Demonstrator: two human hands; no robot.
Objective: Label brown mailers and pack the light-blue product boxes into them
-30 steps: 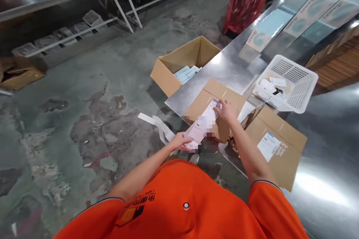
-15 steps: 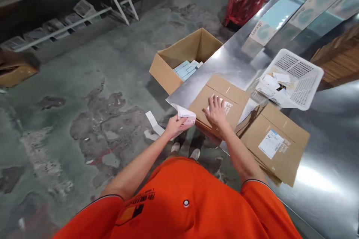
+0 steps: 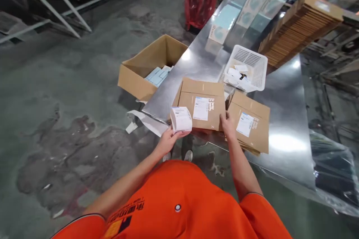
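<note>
My left hand [image 3: 166, 142] pinches a curled strip of printed labels [image 3: 182, 119] at the table's front corner. White backing paper [image 3: 148, 121] trails from there down to the left. Beside the strip lies a folded-flat cardboard box [image 3: 193, 89], with a white shipping label [image 3: 201, 108] stuck next to its white print. My right hand [image 3: 228, 126] grips that box by its lower right edge, thumb on top and fingers hidden beneath. Just right of this hand sits a stack of flat boxes [image 3: 258, 114], its top one bearing a shipping label [image 3: 245, 124].
A white plastic basket [image 3: 260, 73] with paper scraps stands on the metal table [image 3: 291, 119]. Behind it are a tall stack of folded cartons [image 3: 294, 33] and light-blue boxes [image 3: 228, 16]. An open carton [image 3: 134, 84] and a red-lined bin [image 3: 199, 5] stand beyond the table's left edge.
My right hand has moved from pressing on the box's label to gripping its lower right edge. The label now shows fully. My left hand still holds the strip; the view has turned right.
</note>
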